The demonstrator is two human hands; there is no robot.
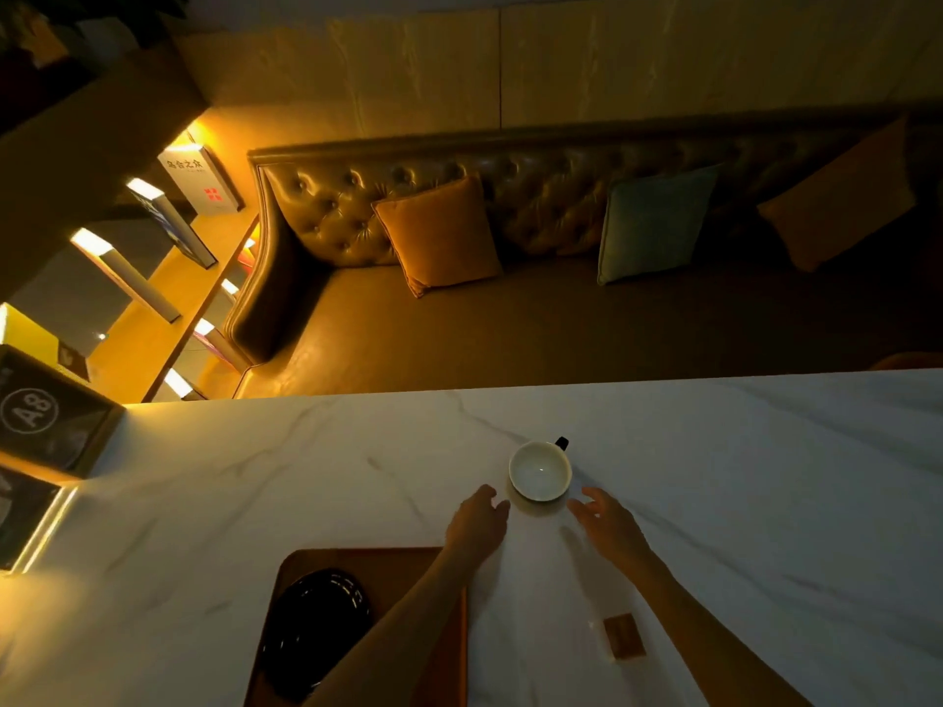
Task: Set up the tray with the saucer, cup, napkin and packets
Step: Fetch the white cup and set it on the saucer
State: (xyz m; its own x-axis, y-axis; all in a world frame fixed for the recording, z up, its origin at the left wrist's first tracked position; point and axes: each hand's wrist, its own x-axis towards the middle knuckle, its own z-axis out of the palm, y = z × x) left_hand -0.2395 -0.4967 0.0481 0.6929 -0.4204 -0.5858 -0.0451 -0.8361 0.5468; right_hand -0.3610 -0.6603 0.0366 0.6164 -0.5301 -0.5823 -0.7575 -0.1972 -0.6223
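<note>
A long tufted leather bench is standing beyond the far edge of the white marble table, with an orange square cushion, a pale green cushion and another orange cushion leaning on its back. At the far left, lit wooden shelves are holding books, and a dark sign reading "A8" is sitting at the table's left edge. Nothing is lying between the hands and the cup.

The white round cup with a dark handle is standing upright on the table, on what is looking like a pale coaster, though the dim light is hiding its nature. The left hand is resting just beside it on the near left, fingers loosely curled and empty. The right hand is near it on the right, fingers spread and holding nothing.

The brown wooden tray is lying at the near side, under the left forearm, and is holding a black round saucer. A small brown packet is lying on the table to the right of the tray.
</note>
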